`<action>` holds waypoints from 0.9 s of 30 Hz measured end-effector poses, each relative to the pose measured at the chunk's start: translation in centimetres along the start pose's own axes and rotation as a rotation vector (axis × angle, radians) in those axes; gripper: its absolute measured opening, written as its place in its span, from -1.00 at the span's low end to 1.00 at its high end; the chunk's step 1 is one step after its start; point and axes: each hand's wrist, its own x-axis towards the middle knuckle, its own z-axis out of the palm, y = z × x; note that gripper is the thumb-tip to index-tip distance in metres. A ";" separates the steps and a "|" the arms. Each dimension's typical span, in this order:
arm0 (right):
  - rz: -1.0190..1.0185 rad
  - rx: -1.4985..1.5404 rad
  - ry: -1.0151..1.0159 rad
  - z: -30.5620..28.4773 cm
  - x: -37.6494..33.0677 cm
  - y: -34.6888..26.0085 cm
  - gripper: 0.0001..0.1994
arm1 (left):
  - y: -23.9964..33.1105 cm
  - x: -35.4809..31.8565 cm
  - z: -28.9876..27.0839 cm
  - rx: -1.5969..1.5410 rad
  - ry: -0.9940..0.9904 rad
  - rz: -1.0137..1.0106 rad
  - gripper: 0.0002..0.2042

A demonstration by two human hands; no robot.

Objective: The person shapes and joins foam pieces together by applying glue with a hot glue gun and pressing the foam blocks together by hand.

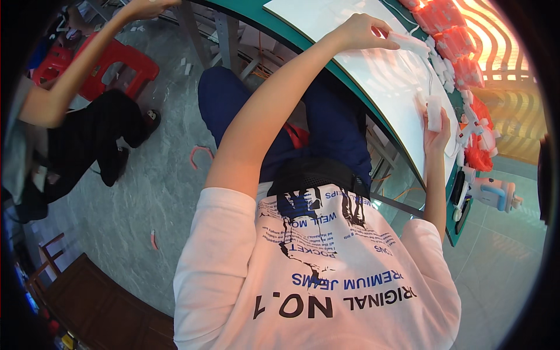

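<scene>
My left hand [364,32] reaches over the white board on the table, its thumb and fingers closed on one end of a pale, pinkish-white strip [411,44]. What the strip is made of cannot be told. Nearer the table's right end, my right hand [437,134] holds a small white block [434,114] that looks like foam. The block stands up between thumb and fingers, above the edge of the white board [385,76]. The two hands are apart.
Pinkish-red bundles [452,41] and loose white pieces [443,70] line the table's far side. A white-and-blue bottle [493,193] stands past its right end. At left, a co-worker's arm [70,76] extends near a red stool [119,64]. A wooden chair [99,303] stands behind.
</scene>
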 end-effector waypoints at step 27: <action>0.086 0.173 0.014 0.0 -0.8 -0.1 -0.65 | 3.5 -1.4 -1.8 -0.015 -0.103 -0.078 -0.56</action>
